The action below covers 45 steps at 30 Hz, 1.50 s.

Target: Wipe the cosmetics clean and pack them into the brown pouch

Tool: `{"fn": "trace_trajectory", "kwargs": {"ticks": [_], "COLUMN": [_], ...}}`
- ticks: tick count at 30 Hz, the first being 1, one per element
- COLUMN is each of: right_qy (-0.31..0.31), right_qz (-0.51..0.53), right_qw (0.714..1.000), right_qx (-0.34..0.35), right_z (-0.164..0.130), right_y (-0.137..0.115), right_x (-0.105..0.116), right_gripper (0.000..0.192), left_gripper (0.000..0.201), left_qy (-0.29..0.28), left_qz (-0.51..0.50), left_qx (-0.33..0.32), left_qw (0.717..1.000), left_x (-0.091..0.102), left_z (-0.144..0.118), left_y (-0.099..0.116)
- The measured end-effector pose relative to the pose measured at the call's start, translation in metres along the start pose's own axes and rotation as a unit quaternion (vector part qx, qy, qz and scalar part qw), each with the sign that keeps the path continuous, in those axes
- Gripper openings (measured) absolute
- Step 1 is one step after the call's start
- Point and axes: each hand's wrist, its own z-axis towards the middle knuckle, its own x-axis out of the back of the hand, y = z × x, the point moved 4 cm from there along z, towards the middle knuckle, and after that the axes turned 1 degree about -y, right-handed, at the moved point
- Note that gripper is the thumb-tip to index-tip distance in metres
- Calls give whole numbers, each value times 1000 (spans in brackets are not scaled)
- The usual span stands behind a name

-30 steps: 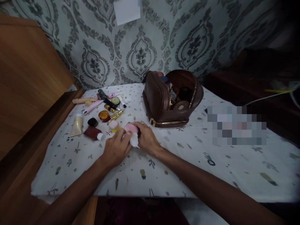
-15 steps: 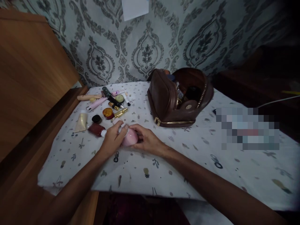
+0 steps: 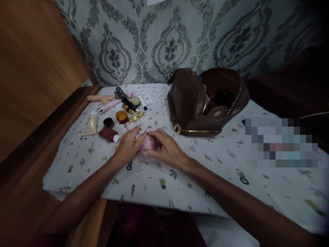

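Both our hands meet above the white printed tablecloth (image 3: 164,195): our right hand (image 3: 168,150) grips a glossy pink rounded container (image 3: 148,144) by its side, while our left hand (image 3: 128,141) presses a crumpled white tissue (image 3: 142,131) to its top. A second ago that tissue hung loose below our fingers; now we see little of it. Just left lies a dark-red bottle with a white cap (image 3: 108,134), then a round amber-lidded jar (image 3: 121,116). An open brown leather-look bag (image 3: 185,103) stands to the right, its round emblem (image 3: 217,113) too small for us to read.
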Motion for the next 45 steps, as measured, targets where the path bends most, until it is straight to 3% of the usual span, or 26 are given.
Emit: {"fn": "trace_trajectory", "kwargs": {"ticks": [4,7,15,20,23,28,34,40,45], "right_qy": [-8,-14,-5,7,22,7,-2,-1,-2], "right_qz": [34,110,110,69,55,80,80,85,21], "right_qw": [999,994,994,997,998,996,997,995,999], "right_qx": [-2,-14,-8,-11,-5,-33,4,46,32], "right_z": [-8,-15,-19,-18,-17,-16,-19,-22,-22], "right_y": [6,15,16,13,12,17,16,14,21], "right_x": [4,6,7,8,9,9,10,12,12], "right_gripper": [47,51,65,47,40,49,56,54,75], "left_gripper": [26,29,20,28,28,24,21,23,20], "left_qy": [-34,-35,18,19,11,15,-21,-27,-24], "left_qz": [-40,-24,96,229,244,171,59,17,33], "left_qx": [37,16,-131,-228,-255,-185,-104,-92,-132], "left_qw": [998,999,987,946,935,968,993,995,990], "left_x": [-6,-9,-12,-24,-29,-20,-14,-15,-15], "left_z": [-1,0,-6,-20,-24,-14,-2,-1,-5], "left_y": [-4,-3,8,23,25,15,5,4,5]}}
